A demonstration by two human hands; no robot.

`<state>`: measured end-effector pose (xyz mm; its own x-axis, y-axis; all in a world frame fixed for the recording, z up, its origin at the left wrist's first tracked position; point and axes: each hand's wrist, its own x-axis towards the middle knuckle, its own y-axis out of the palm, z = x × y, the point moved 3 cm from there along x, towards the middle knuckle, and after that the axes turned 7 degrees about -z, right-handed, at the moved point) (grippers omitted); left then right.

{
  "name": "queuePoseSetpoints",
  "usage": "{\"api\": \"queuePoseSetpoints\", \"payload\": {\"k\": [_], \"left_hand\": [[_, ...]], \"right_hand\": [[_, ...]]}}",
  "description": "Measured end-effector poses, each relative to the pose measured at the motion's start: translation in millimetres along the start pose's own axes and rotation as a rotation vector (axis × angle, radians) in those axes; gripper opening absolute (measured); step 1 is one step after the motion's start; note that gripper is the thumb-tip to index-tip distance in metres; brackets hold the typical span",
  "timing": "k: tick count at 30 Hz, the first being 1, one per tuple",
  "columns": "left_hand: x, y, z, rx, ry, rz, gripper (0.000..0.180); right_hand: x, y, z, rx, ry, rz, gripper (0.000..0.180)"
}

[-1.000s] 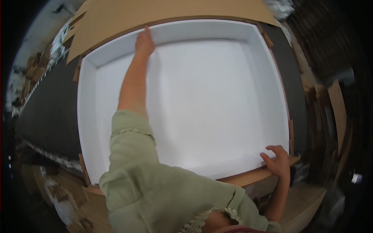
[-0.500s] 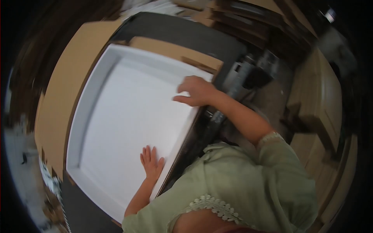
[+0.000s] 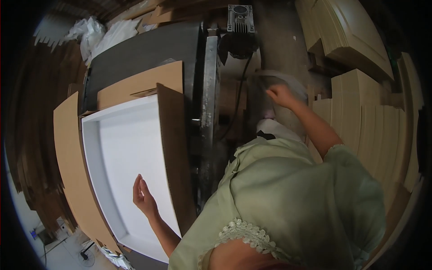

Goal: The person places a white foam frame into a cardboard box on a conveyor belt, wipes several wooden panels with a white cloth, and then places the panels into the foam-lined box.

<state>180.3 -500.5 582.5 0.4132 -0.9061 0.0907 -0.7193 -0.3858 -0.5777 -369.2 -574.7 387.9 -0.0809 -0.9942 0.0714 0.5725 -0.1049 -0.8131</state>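
A large white shallow tray (image 3: 110, 139) lies in an open brown cardboard box (image 3: 67, 157) on a dark conveyor table (image 3: 139, 54). My left hand (image 3: 143, 198) hovers above the tray's near part, fingers loosely curled and holding nothing. One cardboard flap (image 3: 173, 148) lies over the tray's right edge. My right hand (image 3: 280, 95) reaches out to the right, away from the table, toward a pale, blurred thing near the floor. The blur hides whether it grips anything.
A metal frame rail (image 3: 208, 112) runs along the table's right side, with a grey motor (image 3: 240, 20) and black cable at its far end. Stacks of pale flat boards (image 3: 360, 90) stand to the right. White wrapping (image 3: 96, 33) lies at the far left.
My view has swung to the right. My right hand has left the tray's edge and reached out to the right. My left hand has lifted off the tray.
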Motion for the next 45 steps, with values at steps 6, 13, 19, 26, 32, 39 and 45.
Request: {"api": "queuePoseSetpoints", "payload": {"k": [6, 13, 19, 26, 32, 39, 45], "left_hand": [[-38.1, 65.3, -81.1, 0.227, 0.057, 0.096, 0.055], [-54.3, 111.5, -62.7, 0.983, 0.063, -0.22, 0.044], [-57.4, 106.9, -59.8, 1.065, 0.087, -0.235, 0.036], [-64.4, 113.8, -60.4, 1.191, 0.062, -0.308, 0.043], [-46.3, 102.4, -79.5, 1.068, -0.052, -0.096, 0.032], [-40.5, 80.9, -20.8, 0.528, 0.178, -0.212, 0.022], [-54.8, 102.5, -38.1, 0.688, 0.061, -0.358, 0.022]], "right_hand": [[-103.7, 22.0, -190.1, -0.079, 0.431, 0.428, 0.024], [-117.3, -30.7, -307.5, 0.035, 0.614, 0.366, 0.027], [-175.9, -30.3, -376.2, 0.099, 0.875, 0.376, 0.026], [-228.5, -6.1, -370.3, 0.117, 0.868, 0.523, 0.023], [-163.2, 10.4, -364.6, -0.048, 0.738, 0.722, 0.021], [-46.8, 108.1, -332.6, -0.261, 0.494, 0.803, 0.03], [54.1, 266.3, -140.0, 0.378, 0.046, 0.756, 0.034]]}}
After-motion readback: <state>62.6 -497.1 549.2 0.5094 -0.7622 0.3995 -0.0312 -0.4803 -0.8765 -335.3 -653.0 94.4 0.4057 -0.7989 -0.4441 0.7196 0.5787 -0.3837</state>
